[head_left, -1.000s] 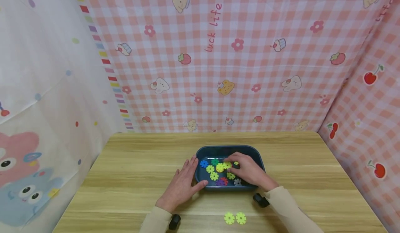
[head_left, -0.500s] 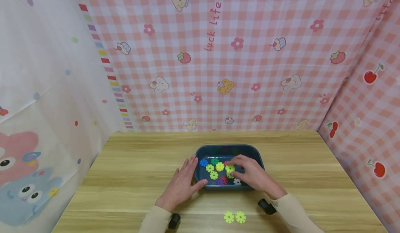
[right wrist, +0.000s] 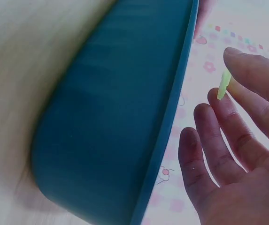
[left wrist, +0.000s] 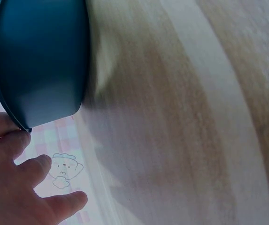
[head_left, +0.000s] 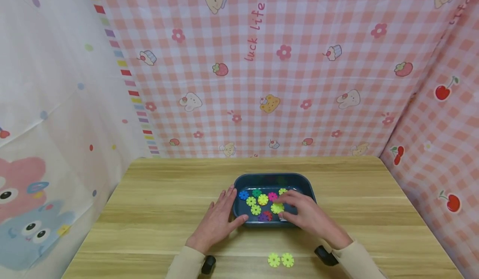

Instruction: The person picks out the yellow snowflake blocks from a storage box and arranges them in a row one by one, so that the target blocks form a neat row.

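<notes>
A dark teal tray (head_left: 262, 181) holds several toothed plastic snowflake discs. My right hand (head_left: 308, 214) is over its right half, thumb and fingers pinching a yellow-green snowflake disc (right wrist: 224, 85). In the right wrist view that disc shows edge-on, above the tray's rim. My left hand (head_left: 218, 225) rests against the tray's left end, fingers spread, fingertips at the rim. The left wrist view shows those fingertips (left wrist: 19, 140) by the tray's corner. Near the held disc lie a pink disc (head_left: 272, 196) and another yellow-green disc (head_left: 282, 192). My right thumb partly covers a white disc.
Two yellow-green discs (head_left: 274, 260) lie side by side on the wooden table (head_left: 168, 200), in front of the tray. Blue (head_left: 243, 195), green (head_left: 256, 193) and purple (head_left: 263, 217) discs are also in the tray. A checked cloth (head_left: 239, 117) hangs behind the table.
My right hand has shifted right and nearer inside the tray, uncovering the pink disc and a yellow-green one, and now overlapping the white disc. The left hand has stayed put.
</notes>
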Available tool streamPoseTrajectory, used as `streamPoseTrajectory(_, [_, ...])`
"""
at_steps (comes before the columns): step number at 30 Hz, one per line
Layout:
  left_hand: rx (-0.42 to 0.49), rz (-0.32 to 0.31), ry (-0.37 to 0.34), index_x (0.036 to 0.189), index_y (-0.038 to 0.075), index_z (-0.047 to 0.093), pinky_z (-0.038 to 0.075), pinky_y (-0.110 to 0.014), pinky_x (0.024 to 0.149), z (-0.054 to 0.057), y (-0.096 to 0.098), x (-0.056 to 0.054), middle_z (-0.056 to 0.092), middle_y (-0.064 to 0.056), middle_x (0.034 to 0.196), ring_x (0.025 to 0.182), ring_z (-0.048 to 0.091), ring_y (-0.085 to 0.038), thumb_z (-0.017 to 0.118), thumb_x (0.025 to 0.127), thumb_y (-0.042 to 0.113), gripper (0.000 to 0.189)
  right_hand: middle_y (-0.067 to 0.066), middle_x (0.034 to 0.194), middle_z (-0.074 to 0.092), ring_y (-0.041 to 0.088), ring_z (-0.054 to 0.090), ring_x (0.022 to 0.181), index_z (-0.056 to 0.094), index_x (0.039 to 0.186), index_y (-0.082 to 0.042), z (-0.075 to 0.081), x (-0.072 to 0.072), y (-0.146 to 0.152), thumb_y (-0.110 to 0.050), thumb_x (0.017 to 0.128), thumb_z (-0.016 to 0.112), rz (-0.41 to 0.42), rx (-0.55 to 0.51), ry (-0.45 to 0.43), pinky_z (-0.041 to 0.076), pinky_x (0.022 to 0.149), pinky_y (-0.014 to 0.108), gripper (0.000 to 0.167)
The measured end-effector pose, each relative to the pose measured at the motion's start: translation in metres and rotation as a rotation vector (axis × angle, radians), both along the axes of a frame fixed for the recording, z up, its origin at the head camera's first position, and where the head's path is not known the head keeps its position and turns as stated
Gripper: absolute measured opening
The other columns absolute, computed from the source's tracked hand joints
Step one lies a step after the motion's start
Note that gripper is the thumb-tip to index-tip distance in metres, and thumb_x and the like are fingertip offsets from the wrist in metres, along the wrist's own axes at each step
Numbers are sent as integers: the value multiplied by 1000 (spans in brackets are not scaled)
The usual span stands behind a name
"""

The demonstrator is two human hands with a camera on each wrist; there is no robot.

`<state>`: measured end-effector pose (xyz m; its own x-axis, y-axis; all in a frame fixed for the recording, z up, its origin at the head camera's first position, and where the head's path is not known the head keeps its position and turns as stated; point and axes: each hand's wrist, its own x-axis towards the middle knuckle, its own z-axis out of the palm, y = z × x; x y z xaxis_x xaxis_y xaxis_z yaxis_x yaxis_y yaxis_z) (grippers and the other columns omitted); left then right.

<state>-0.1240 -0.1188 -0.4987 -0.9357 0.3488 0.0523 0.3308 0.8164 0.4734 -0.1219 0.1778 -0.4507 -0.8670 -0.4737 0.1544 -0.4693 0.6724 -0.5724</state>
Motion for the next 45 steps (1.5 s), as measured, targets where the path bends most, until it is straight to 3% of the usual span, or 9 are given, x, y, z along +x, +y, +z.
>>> streamPoseTrajectory(12, [0, -3, 1, 164, 7, 26, 25, -68, 119, 1, -1, 2, 20, -8, 172, 157, 20, -36, 54, 100, 64, 90, -5, 118, 67, 17, 65, 106, 76, 119, -15, 0, 14, 8, -17, 94, 79, 62, -2, 70, 59, 90, 39, 25])
streamPoseTrajectory(25, [-4, 5, -5, 165, 7, 26, 25, -68, 119, 1, 0, 0, 18, -8, 172, 157, 19, -36, 55, 101, 61, 89, -4, 115, 69, 16, 66, 104, 78, 116, -13, 0, 32, 22, -11, 88, 83, 89, -12, 125, 59, 87, 37, 28])
streamPoseTrajectory(34, [-4, 1, -5, 165, 7, 25, 24, -68, 120, 0, 0, 0, 18, -8, 173, 157, 18, -36, 55, 101, 61, 89, -9, 117, 67, 13, 62, 105, 78, 118, -19, -1, 46, 35, -15, 91, 81, 42, 18, 21, 58, 88, 35, 27])
streamPoseTrajectory(45, [-8, 0, -2, 165, 7, 25, 25, -68, 119, 0, 1, 0, 18, -9, 172, 157, 19, -36, 55, 101, 61, 89, -9, 120, 65, 11, 61, 104, 76, 122, -21, -12, 56, 50, -27, 96, 76, 59, 31, -120, 58, 89, 30, 27])
